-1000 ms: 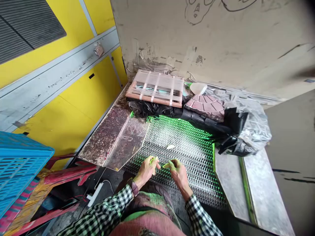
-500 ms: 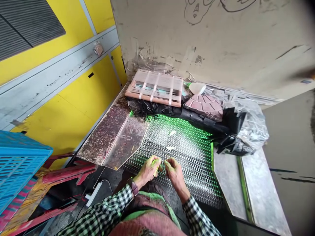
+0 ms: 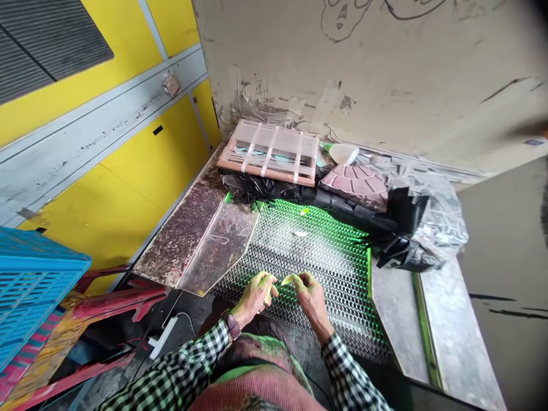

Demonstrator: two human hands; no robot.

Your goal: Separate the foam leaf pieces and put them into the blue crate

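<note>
My left hand [image 3: 257, 295] is closed around several pale yellow-green pieces [image 3: 268, 292], low over the near part of a metal mesh belt [image 3: 342, 274]. Just to its right, my right hand [image 3: 309, 294] pinches one thin, pale yellow-green piece [image 3: 288, 279] between thumb and fingertips. The two hands are a small gap apart. Farther up the belt lie two similar pieces, a whitish one [image 3: 300, 233] and a greener one [image 3: 304, 212] under green light.
Metal side plates [image 3: 218, 242] flank the belt. Across its far end stand a taped wooden frame [image 3: 269, 153], a pinkish fan-shaped block [image 3: 355, 184] and black plastic wrapping [image 3: 402, 217]. A blue crate [image 3: 38, 285] is at the left.
The two loose pieces have moved farther away along the belt. My right hand has shifted slightly right, and the piece in its fingertips now shows clearly.
</note>
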